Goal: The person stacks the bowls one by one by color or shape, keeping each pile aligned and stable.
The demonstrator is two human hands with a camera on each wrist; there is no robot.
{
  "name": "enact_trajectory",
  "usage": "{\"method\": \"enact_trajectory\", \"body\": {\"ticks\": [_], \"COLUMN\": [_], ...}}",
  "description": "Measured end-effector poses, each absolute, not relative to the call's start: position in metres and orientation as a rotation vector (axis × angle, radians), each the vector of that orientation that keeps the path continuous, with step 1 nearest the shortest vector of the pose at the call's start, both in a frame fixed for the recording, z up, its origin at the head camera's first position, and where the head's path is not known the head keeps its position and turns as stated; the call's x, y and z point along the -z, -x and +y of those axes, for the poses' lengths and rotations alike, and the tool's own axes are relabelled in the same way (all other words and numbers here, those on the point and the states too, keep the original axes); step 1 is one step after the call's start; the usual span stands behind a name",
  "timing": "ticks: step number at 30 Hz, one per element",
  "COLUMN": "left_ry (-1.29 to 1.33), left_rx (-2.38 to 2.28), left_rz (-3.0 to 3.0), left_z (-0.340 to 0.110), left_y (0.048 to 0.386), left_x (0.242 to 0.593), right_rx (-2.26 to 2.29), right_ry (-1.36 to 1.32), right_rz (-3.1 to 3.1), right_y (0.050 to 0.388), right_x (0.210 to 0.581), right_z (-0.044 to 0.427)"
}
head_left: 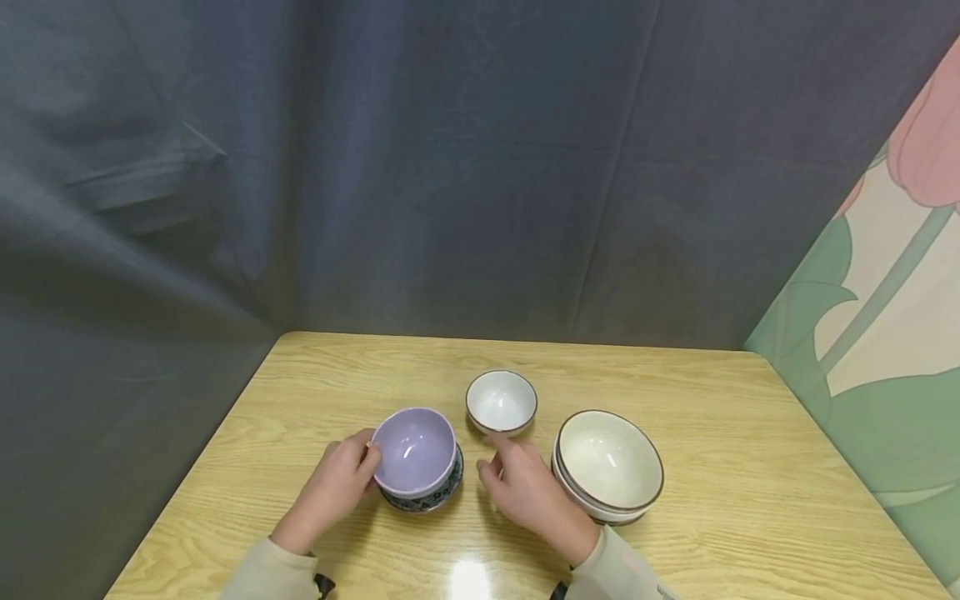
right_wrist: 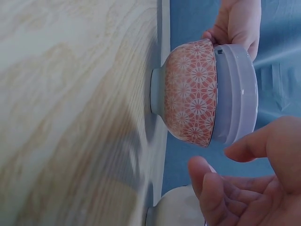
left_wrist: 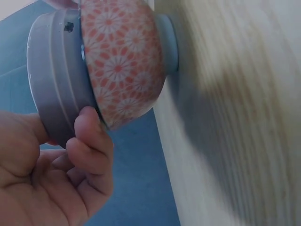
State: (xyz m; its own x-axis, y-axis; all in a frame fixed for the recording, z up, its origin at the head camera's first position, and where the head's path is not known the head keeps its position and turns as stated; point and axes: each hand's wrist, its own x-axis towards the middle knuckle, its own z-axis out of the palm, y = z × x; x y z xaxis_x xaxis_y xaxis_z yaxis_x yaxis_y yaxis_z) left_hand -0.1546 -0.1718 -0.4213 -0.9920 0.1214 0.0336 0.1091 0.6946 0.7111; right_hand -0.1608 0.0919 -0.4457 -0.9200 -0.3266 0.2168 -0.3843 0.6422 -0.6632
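A lavender bowl [head_left: 414, 450] sits in a bowl with a flower-patterned outside [head_left: 435, 499]; both wrist views show the pattern as red and white. My left hand [head_left: 333, 483] pinches the lavender bowl's left side, thumb by the rim and curled fingers against its outer wall [left_wrist: 59, 75]. To the right, my right hand [head_left: 528, 492] has its fingers loosely bent and holds nothing. In the right wrist view it is apart from the lavender bowl. Its forefinger overlaps the near rim of a small white bowl [head_left: 501, 400] in the head view; whether they touch, I cannot tell.
Right of my right hand stands a stack of cream bowls [head_left: 611, 458] with dark rims, close to the wrist. Everything is on a light wooden table [head_left: 750, 467]. Dark cloth [head_left: 480, 183] hangs behind and left; a flower-printed panel [head_left: 892, 333] borders the right side.
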Motion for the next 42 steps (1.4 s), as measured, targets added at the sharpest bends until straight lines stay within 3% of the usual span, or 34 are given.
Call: {"method": "enact_trajectory", "body": {"ticks": [42], "left_ry": [-0.413], "left_rx": [-1.101], "left_rz": [2.983], "left_z": [-0.145], "left_y": [0.166], "left_x": [0.444], "right_rx": [-1.194], "right_ry": [-0.596], "right_rz": [-2.717], "right_y": [0.160], "right_x": [0.447], "right_z": [0.087]}}
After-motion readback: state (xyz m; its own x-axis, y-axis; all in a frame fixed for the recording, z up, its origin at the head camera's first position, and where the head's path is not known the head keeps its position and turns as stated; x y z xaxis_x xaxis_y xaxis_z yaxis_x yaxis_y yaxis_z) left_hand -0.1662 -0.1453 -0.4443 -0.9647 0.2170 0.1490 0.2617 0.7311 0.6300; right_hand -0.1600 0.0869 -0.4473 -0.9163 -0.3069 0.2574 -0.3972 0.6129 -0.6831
